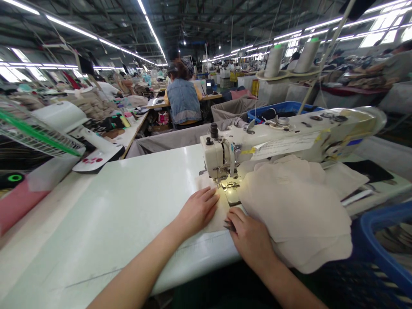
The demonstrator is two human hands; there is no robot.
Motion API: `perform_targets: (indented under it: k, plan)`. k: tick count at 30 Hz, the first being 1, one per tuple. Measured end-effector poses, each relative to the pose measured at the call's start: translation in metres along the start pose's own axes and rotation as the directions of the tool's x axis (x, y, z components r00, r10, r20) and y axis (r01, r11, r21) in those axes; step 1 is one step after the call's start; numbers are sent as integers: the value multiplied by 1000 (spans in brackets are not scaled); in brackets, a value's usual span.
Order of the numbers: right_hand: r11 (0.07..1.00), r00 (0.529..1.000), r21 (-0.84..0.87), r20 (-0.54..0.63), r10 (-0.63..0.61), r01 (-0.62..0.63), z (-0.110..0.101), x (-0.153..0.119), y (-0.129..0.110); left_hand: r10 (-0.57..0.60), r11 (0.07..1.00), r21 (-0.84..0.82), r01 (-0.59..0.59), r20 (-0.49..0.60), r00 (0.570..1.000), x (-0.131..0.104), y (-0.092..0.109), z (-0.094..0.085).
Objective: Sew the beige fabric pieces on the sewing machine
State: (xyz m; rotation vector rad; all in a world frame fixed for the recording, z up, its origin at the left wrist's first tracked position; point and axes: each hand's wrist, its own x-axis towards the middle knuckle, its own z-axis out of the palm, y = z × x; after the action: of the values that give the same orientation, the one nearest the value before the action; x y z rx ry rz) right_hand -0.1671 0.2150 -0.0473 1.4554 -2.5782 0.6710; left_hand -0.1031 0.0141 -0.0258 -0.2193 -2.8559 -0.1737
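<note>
Left hand (200, 207) palm-down, right hand (250, 231) curled, forearms (146, 255) extended

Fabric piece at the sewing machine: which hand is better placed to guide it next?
Probably the left hand: it lies on the fabric piece; the right hand holds a small dark tool.

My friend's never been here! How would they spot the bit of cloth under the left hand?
Find the cream sewing machine on the right side of the pale table. At its lit left end, the left hand rests on the pale cloth. Unlike the bigger beige pile to its right, this piece has the left hand's fingers on it.
</note>
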Motion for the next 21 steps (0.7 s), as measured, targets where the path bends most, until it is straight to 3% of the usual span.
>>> perform_targets:
  k: [16,21]
  plan:
    - [999,999,27,-39,19,-18,6,3,-5,-24,999,45,22,42,999,-5,1,6]
    - [1000,991,16,-133,8,-6,7,9,-5,-56,996,74,51,68,996,-10,3,11]
